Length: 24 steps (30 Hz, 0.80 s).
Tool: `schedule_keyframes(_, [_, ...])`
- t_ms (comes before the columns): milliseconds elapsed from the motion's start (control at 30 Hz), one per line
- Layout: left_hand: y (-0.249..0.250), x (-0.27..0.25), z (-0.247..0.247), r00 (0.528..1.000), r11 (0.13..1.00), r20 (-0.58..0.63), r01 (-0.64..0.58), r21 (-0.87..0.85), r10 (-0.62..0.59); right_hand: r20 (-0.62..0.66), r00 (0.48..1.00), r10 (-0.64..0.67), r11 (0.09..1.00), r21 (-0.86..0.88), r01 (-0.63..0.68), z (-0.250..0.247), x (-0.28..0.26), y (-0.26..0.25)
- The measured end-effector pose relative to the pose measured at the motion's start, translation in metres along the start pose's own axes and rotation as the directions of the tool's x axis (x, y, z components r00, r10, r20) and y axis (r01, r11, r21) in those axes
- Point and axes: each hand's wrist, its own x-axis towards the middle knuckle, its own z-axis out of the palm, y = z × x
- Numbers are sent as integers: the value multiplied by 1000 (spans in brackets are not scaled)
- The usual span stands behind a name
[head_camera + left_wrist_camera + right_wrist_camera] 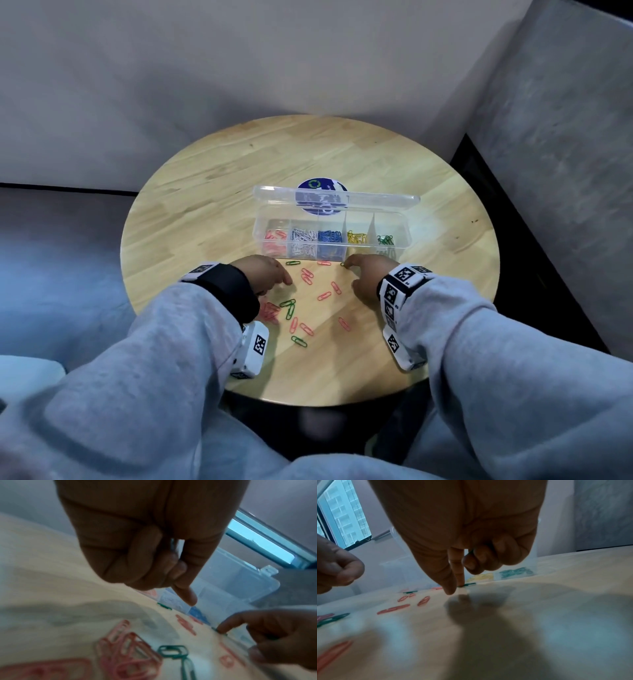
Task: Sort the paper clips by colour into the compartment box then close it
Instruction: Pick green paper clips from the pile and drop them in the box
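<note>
A clear compartment box stands open in the middle of the round table, its lid tipped back. Its cells hold pink, white, blue, yellow and green clips. Loose pink clips and green clips lie scattered in front of it. My right hand presses its index tip on a green clip by the box's front wall. Its other fingers are curled, with a green sliver between them. My left hand hovers to the left with the index finger out. Its curled fingers grip a green clip.
The wooden table has bare surface behind and beside the box. A blue round sticker shows behind the lid. Grey walls close in at the back and right. A pile of pink clips lies partly under my left wrist.
</note>
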Motion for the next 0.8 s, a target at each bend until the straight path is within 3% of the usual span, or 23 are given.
schedule_keyframes(100, [1,1,2,999,962,-10,40,269,-39,-19,1000,17,1000,21,-16,4,3,-1])
schedule_keyframes(200, [-3,7,5,996,965,-52,83,248,-73,-28,1000,4,1000,30,-3,8,6,-1])
schedule_keyframes(300, [-7,14,10,997,948,-81,33,317,-8,-65,998,12,999,47,-9,10,7,2])
schedule_keyframes(400, [-9,16,17,998,913,-57,39,406,-17,-78,997,27,998,66,-22,11,8,4])
schedule_keyframes(700, [-16,25,29,999,857,-23,43,513,-36,93,989,113,993,-53,-109,13,14,0])
schedule_keyframes(800, [-15,17,20,1000,884,-26,20,468,-9,140,982,124,975,166,-147,9,13,0])
